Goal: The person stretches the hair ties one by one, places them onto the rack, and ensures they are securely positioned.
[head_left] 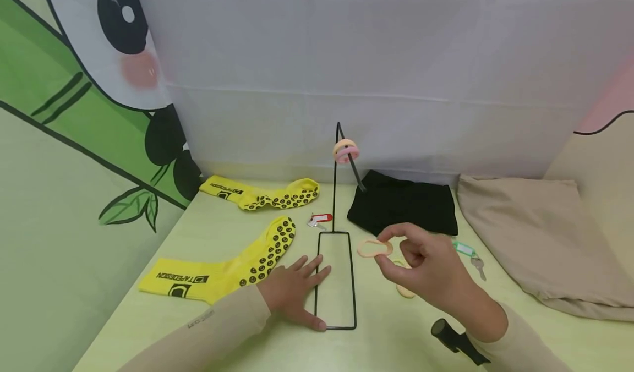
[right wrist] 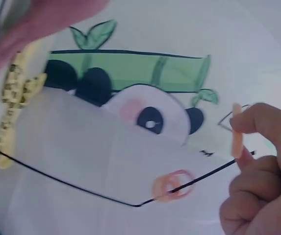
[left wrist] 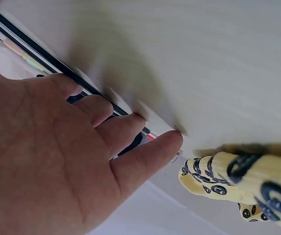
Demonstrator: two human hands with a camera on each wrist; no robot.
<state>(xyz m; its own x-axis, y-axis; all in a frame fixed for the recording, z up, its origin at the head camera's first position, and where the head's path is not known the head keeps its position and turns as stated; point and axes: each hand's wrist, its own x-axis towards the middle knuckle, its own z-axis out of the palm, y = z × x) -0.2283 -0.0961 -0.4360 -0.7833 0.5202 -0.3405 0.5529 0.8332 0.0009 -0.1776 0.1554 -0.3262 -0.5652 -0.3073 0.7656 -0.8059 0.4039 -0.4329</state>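
A peach hair tie (head_left: 375, 249) is pinched between the thumb and forefinger of my right hand (head_left: 426, 264), above the table and right of the black wire stand (head_left: 334, 190). On the stand's slanted upper arm hang a peach and a pink hair tie (head_left: 346, 153); the right wrist view shows the hung ties (right wrist: 173, 186) too. My left hand (head_left: 292, 290) rests with spread fingers over the left side of the stand's rectangular base (head_left: 353, 284). Partly hidden beneath my right hand, more hair ties (head_left: 405, 291) lie on the table.
Two yellow socks (head_left: 185, 278) with black dots lie to the left. Keys with a red tag (head_left: 323, 217) sit behind the base, and a key with a green tag (head_left: 464, 249) lies at right. Folded black cloth (head_left: 403, 201) and beige cloth (head_left: 525, 223) lie at the back right.
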